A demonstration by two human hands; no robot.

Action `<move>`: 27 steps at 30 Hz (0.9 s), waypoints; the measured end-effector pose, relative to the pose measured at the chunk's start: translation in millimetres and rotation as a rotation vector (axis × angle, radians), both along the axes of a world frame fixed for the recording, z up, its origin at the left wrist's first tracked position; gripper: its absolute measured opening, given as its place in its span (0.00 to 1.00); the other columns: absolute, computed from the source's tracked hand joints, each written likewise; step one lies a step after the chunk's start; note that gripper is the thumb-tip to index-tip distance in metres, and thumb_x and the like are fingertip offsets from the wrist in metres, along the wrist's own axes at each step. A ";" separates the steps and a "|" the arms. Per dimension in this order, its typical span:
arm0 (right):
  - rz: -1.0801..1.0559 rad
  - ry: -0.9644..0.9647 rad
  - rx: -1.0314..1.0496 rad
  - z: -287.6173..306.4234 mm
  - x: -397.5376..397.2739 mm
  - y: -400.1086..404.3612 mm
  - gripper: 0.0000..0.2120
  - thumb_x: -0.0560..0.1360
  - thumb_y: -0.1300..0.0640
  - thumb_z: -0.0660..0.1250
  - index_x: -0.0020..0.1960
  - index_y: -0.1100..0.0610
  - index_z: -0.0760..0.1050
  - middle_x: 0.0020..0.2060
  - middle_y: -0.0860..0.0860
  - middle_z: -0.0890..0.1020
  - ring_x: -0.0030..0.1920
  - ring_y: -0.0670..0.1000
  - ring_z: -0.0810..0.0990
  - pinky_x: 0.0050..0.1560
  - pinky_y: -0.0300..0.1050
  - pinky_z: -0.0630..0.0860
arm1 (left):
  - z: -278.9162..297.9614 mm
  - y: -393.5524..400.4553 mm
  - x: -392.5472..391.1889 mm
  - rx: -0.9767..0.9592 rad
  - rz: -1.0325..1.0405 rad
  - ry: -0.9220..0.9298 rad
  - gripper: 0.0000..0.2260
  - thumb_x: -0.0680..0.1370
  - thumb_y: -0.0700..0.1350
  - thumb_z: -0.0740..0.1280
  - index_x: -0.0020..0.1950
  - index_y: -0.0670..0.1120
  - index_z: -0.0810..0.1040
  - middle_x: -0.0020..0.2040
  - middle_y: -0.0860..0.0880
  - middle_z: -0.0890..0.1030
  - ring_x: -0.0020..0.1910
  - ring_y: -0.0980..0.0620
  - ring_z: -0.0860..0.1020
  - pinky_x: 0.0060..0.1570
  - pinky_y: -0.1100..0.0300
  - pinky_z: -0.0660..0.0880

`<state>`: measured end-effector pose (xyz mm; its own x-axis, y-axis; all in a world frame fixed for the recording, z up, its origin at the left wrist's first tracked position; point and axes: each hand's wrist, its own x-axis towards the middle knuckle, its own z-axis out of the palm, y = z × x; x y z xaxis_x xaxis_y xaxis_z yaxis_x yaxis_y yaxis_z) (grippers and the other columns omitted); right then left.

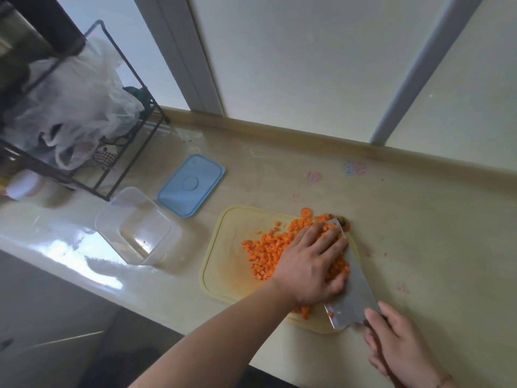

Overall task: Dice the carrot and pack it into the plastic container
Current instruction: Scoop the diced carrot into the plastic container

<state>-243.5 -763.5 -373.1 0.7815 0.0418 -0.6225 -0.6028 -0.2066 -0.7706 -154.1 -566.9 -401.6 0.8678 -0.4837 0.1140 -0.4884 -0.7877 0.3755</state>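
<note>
A glossy cream countertop (279,175) runs under a frosted window, and on the pale yellow plastic cutting board (223,264) sits a heap of small orange carrot cubes (265,250). The left hand (307,264) lies flat, fingers spread, on the pile, herding it against the broad steel cleaver blade (354,289); the right hand (402,348) grips the handle. The clear, empty rectangular plastic container (134,228) waits to the left, nearer the left hand, its blue lid (191,186) just behind.
</note>
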 end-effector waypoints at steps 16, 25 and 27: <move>0.276 -0.045 0.086 56.9 66.6 117.5 0.11 0.82 0.59 0.56 0.44 0.64 0.65 0.24 0.56 0.67 0.19 0.50 0.65 0.25 0.36 0.63 | 61.7 133.5 15.6 -0.045 0.264 -0.075 0.30 0.77 0.60 0.59 0.75 0.46 0.74 0.74 0.47 0.73 0.76 0.40 0.65 0.76 0.46 0.60; 0.629 -0.002 0.039 78.4 97.9 264.1 0.11 0.83 0.58 0.54 0.45 0.64 0.60 0.26 0.54 0.68 0.18 0.51 0.65 0.20 0.36 0.61 | 65.9 278.5 -17.2 -0.036 0.572 -0.127 0.29 0.76 0.60 0.62 0.73 0.47 0.76 0.73 0.48 0.75 0.73 0.43 0.68 0.76 0.52 0.60; 0.653 0.040 0.033 79.1 100.2 287.7 0.10 0.82 0.58 0.54 0.43 0.60 0.62 0.26 0.54 0.68 0.18 0.51 0.64 0.19 0.36 0.61 | 59.9 299.3 -24.1 -0.047 0.626 -0.007 0.31 0.76 0.63 0.60 0.75 0.49 0.74 0.75 0.50 0.72 0.76 0.43 0.66 0.76 0.52 0.59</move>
<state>-143.4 -475.9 -294.0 0.5656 0.5192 -0.6407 -0.3897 -0.5164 -0.7625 -178.3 -267.6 -341.7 0.9841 0.1218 0.1291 0.0579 -0.9079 0.4152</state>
